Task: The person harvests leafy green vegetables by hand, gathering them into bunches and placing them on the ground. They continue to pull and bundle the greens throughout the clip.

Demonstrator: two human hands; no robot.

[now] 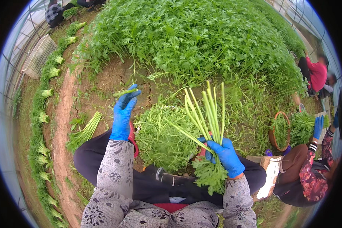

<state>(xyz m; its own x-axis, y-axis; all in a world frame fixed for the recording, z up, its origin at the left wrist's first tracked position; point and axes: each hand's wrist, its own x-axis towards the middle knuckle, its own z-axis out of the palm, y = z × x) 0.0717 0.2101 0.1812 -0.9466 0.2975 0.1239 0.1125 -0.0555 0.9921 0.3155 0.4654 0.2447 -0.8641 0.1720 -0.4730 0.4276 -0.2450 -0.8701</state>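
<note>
A loose bundle of green leafy-vegetable stems (209,112) is gripped in my right hand (226,156), which wears a blue glove. Its cut stem ends fan upward, away from me, and the leaves hang below the fist over my lap. My left hand (124,114), also gloved in blue, is raised over bare soil with a small green leaf piece (125,92) at its fingertips. Between my knees lies a broad heap of loose leaves and trimmings (165,134), its container mostly hidden. Beside my left knee, a small bunch of stems (88,126) rests on the ground.
Dense standing crop (188,37) fills the far side. Tied bunches (42,116) line the left path beside a white plastic crate (40,57). At right sit a co-worker in a floral sleeve (310,179), a wicker basket (273,139) and a wooden block (269,176). Other people crouch farther off.
</note>
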